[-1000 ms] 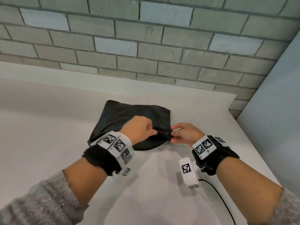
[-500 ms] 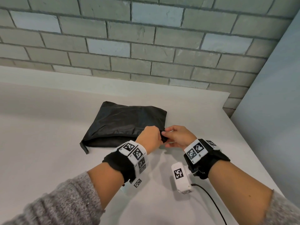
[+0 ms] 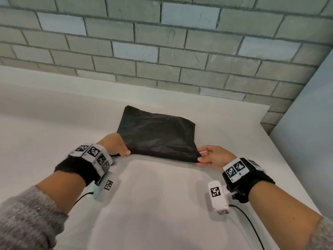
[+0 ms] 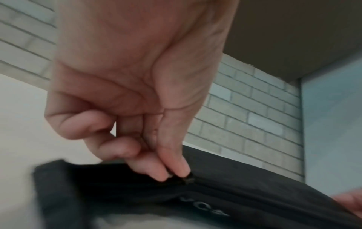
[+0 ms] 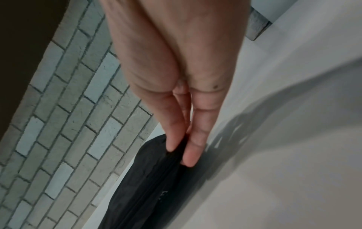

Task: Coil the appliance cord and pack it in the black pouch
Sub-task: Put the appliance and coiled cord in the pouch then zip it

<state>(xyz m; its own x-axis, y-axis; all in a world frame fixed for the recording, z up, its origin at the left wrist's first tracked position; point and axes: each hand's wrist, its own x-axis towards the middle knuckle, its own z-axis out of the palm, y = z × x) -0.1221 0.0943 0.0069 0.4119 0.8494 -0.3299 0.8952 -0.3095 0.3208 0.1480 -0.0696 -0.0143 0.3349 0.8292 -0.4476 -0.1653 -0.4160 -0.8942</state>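
Note:
The black pouch (image 3: 156, 136) lies flat on the white counter (image 3: 162, 204), its zipped edge facing me. My left hand (image 3: 124, 152) pinches the zipper pull (image 4: 187, 179) at the pouch's near left corner, thumb and forefinger tight on it. My right hand (image 3: 200, 157) pinches the near right corner of the pouch (image 5: 156, 178) between thumb and fingers (image 5: 192, 148). The zip line (image 4: 264, 192) looks closed across the edge. The appliance cord is not visible in any view.
A grey brick wall (image 3: 162, 51) runs along the back of the counter. A pale panel (image 3: 310, 141) stands at the right, past the counter's right edge. Thin black cables (image 3: 250, 224) trail from the wrist cameras over the near counter.
My left hand has slid from the pouch's right end to its left corner along the zip. The right hand stays on the right corner. The pouch now lies flatter.

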